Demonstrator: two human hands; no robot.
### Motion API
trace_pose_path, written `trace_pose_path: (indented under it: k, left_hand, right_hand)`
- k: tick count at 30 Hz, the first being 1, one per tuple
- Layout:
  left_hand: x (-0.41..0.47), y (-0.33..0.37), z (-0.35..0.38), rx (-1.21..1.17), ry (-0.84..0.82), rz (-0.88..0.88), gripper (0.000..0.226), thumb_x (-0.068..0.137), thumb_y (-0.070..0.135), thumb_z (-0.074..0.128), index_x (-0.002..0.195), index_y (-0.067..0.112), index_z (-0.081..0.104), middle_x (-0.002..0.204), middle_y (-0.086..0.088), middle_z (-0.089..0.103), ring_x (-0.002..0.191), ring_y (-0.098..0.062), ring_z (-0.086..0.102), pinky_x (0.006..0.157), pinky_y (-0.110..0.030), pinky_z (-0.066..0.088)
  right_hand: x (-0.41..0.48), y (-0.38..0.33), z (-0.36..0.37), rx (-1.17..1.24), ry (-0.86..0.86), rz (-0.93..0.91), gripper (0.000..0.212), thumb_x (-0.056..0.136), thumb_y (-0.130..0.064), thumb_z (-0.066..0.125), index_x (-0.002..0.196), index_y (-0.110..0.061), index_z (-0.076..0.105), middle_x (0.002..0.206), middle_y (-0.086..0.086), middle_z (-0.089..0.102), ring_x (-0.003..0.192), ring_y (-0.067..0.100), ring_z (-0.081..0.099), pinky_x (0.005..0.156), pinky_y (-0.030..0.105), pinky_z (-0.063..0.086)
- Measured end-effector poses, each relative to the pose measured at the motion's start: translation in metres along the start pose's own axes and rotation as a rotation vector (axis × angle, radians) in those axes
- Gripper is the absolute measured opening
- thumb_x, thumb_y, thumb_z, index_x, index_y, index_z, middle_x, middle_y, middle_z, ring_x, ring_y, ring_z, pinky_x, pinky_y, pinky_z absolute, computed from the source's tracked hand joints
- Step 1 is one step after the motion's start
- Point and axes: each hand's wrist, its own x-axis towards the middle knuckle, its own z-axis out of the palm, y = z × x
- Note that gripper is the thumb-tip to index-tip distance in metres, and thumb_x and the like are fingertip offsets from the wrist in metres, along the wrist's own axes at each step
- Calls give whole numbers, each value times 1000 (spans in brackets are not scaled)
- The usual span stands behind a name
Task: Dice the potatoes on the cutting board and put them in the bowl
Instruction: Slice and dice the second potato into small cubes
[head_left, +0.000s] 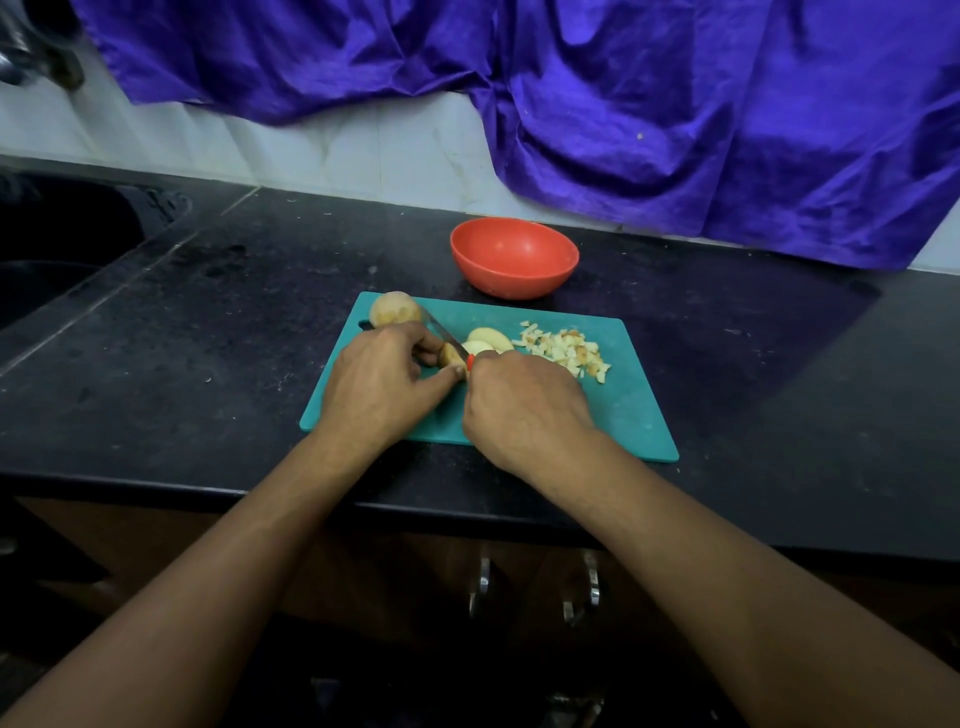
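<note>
A teal cutting board (634, 415) lies on the black counter. My left hand (379, 384) pinches a small potato piece (451, 355) near the board's middle. My right hand (524, 410) grips a knife with a red handle; its blade (439, 332) runs up and left across the piece. Two potato slices (491, 339) lie just behind the hands. A whole potato (395, 309) sits at the board's far left corner. A heap of diced potato (563, 351) lies on the right part of the board. The red bowl (514, 257) stands behind the board; I see nothing inside it.
The black counter (208, 332) stretches left to a dark sink (57, 260). A purple cloth (675, 104) hangs over the tiled wall behind. Cabinet handles (589, 582) show below the counter's front edge.
</note>
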Motion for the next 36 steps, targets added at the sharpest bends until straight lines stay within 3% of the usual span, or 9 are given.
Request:
trace_pose_path:
  k: [3, 6, 10, 13, 18, 21, 25, 32, 36]
  left_hand:
    - [-1, 0, -1, -4, 3, 0, 28, 82, 43, 79, 102, 24, 73, 86, 13, 72, 77, -6, 66, 67, -24, 42]
    - [-1, 1, -1, -14, 6, 3, 28, 82, 41, 80, 102, 23, 74, 86, 13, 72, 77, -6, 66, 68, -24, 43]
    - [-2, 1, -1, -25, 3, -2, 28, 81, 41, 80, 101, 23, 74, 83, 13, 71, 77, -7, 66, 71, -28, 50]
    - [-2, 1, -1, -37, 11, 2, 26, 80, 41, 80, 98, 24, 74, 83, 12, 73, 77, -8, 67, 76, -34, 55]
    - [-2, 2, -2, -38, 1, 6, 26, 81, 40, 80, 99, 23, 74, 85, 12, 72, 77, -6, 67, 75, -30, 54]
    - [-2, 1, -3, -33, -3, -1, 27, 81, 42, 79, 100, 24, 74, 84, 14, 70, 78, -5, 66, 76, -31, 55]
    - [-1, 1, -2, -24, -2, -1, 29, 82, 44, 78, 102, 23, 73, 86, 13, 70, 79, -7, 65, 76, -31, 54]
    - [-1, 0, -1, 4, 7, 6, 25, 84, 40, 78, 100, 21, 74, 83, 13, 70, 77, -7, 66, 72, -30, 54]
    - [0, 0, 0, -25, 18, -12, 28, 85, 43, 77, 104, 23, 72, 86, 13, 71, 77, -5, 67, 69, -24, 47]
  right_hand:
    - [1, -1, 3, 3, 2, -16, 27, 101, -21, 48, 124, -11, 57, 114, 9, 66, 96, 28, 62, 68, 38, 37]
    - [0, -2, 4, 1, 8, -17, 27, 101, -20, 47, 125, -11, 56, 115, 9, 67, 101, 29, 64, 69, 38, 38]
    - [-4, -2, 2, -9, -1, -15, 28, 102, -20, 45, 127, -10, 55, 116, 9, 66, 88, 25, 55, 69, 38, 37]
    - [-10, 0, 5, -29, -2, -16, 28, 104, -21, 45, 128, -9, 54, 117, 9, 66, 89, 26, 56, 70, 37, 36]
    - [-13, 2, 3, -53, -30, -18, 29, 104, -22, 45, 129, -10, 54, 116, 8, 65, 91, 27, 57, 69, 38, 37]
    - [-17, 3, 3, -65, -60, -6, 28, 104, -23, 45, 128, -12, 54, 99, 5, 57, 81, 23, 47, 67, 38, 37]
    - [-23, 6, 1, -69, -97, -7, 27, 104, -23, 45, 128, -13, 53, 89, 1, 44, 81, 21, 48, 67, 38, 39]
    - [-13, 5, -2, -83, -120, -18, 28, 102, -20, 46, 126, -12, 57, 108, 6, 63, 83, 23, 49, 69, 38, 40]
    - [-12, 7, -3, -57, -131, -27, 27, 101, -20, 46, 124, -12, 57, 95, 4, 52, 84, 23, 50, 70, 38, 41]
